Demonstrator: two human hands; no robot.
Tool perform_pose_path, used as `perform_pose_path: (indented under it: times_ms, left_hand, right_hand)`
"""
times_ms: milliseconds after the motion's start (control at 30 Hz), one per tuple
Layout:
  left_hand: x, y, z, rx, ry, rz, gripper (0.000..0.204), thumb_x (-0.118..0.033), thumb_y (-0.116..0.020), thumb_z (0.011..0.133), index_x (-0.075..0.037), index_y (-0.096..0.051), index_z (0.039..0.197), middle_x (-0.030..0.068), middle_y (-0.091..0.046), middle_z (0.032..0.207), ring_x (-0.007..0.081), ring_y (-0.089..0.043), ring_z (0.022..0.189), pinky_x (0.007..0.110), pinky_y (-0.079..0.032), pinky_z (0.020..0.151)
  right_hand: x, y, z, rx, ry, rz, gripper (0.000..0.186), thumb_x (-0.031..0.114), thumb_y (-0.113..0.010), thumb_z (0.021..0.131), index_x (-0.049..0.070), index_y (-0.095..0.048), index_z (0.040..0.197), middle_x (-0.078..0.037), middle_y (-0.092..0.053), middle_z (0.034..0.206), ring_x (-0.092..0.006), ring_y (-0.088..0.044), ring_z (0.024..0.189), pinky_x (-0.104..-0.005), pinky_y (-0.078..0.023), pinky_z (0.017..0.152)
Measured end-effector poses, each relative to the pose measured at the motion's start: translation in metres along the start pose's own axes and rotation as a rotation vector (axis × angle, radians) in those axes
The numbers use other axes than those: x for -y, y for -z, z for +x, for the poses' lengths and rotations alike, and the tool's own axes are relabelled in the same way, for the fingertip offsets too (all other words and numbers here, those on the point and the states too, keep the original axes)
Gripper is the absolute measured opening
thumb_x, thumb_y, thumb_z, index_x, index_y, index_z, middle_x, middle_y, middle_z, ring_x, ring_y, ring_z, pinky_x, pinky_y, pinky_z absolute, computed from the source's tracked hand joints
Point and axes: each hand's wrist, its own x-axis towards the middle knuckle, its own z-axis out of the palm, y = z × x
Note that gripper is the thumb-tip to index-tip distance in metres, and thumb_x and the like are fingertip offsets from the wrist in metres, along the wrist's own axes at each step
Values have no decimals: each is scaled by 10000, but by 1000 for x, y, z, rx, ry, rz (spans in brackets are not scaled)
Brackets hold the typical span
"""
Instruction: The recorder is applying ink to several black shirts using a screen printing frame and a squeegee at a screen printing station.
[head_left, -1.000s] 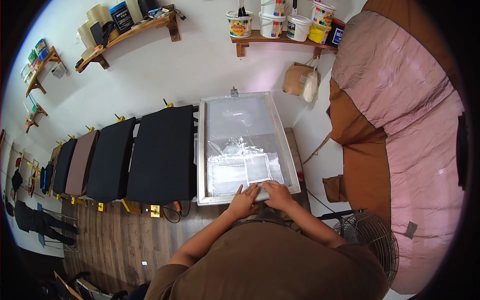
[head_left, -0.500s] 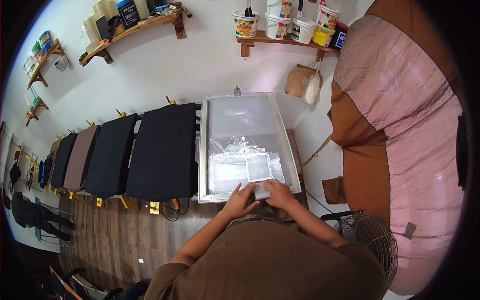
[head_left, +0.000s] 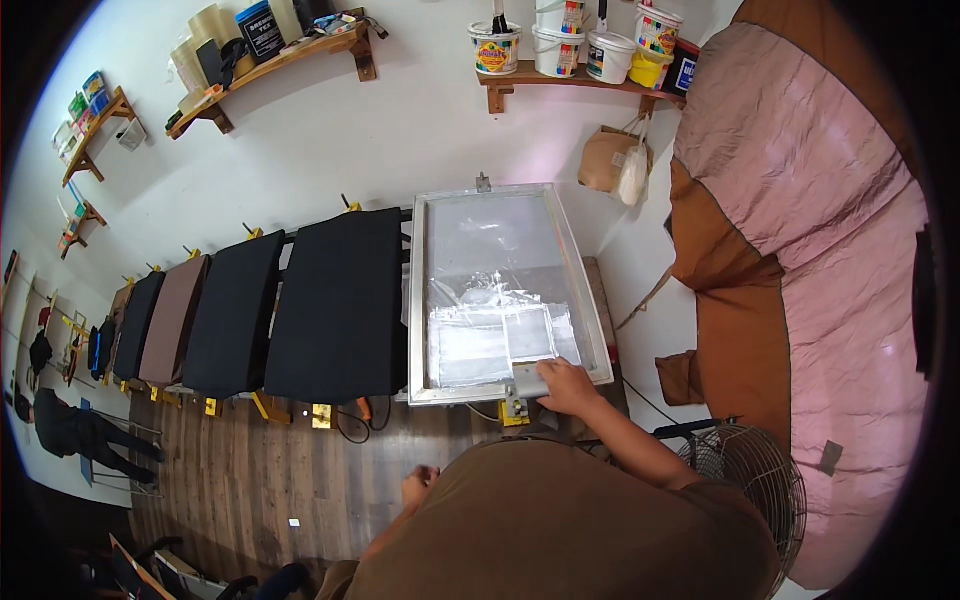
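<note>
A screen-printing frame [head_left: 417, 290] with a pale metal border lies in front of me. White ink is smeared over the near half of its mesh [head_left: 480, 240], around a clean-edged rectangle. At the frame's near edge, my right hand [head_left: 568, 388] is closed on the right end of a grey squeegee [head_left: 527, 379]. A metal clamp [head_left: 515, 403] shows just below the squeegee. My left hand [head_left: 418, 487] hangs low beside my body, away from the frame. Its fingers are partly hidden and look curled; whether it holds anything cannot be made out.
Black cloth-covered boards [head_left: 338, 305] and a mauve one [head_left: 175, 320] line up leftward. Paint buckets [head_left: 558, 52] stand on a wall shelf [head_left: 590, 82]. A wire-caged fan [head_left: 755, 480] is close on my right, beside pink and brown fabric [head_left: 840, 250]. Another person [head_left: 80, 430] stands far left.
My left hand has left the squeegee and dropped down to the left, beside my body. The right hand stays on the squeegee. The clamp at the near edge is now uncovered.
</note>
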Motion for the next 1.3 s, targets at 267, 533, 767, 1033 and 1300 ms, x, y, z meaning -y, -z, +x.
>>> perform_pose_path:
  times_ms: [267,533,767,1033,1300]
  left_hand:
    - [175,-55,-35,-131,-352,-67,478,-489,-671,867,-44,-716,1037,163,-743,982,349,-704,975,462,-540,815]
    - [162,-57,0,-193,-897,-123,535,-544,-653,852,-51,-740,1040,196,-736,1023,371,-698,1005,447,-542,859]
    - [52,-30,35,282,219,63,519,-548,-682,825,-84,-757,1044,181,-739,1022,348,-703,1003,417,-543,874]
    - [81,-36,15,259,212,133,498,-520,-696,819,-96,-755,1073,190,-734,1027,354,-701,1011,434,-544,863]
    - [140,-56,-39,82,-220,-19,467,-476,-680,839,-106,-743,1117,196,-724,1082,386,-686,1044,459,-534,878]
  right_hand:
    - [23,30,-18,-320,150,-1,481,249,-839,674,56,-628,1061,-99,-685,1087,-300,-626,1076,-413,-540,802]
    - [17,-63,-39,371,-562,959,486,520,-656,923,45,-722,1002,-35,-748,869,-93,-632,728,-263,-492,627]
    - [27,-71,-25,325,-764,1311,500,523,-622,951,28,-684,980,-51,-748,888,-69,-600,680,-222,-476,616]
    - [33,-89,-26,110,-620,1222,424,426,-648,967,12,-682,882,-57,-716,790,-82,-613,659,-215,-468,599]
    - [46,-78,-27,34,-630,1191,406,374,-664,969,-6,-663,826,-55,-667,714,-108,-622,643,-247,-489,611]
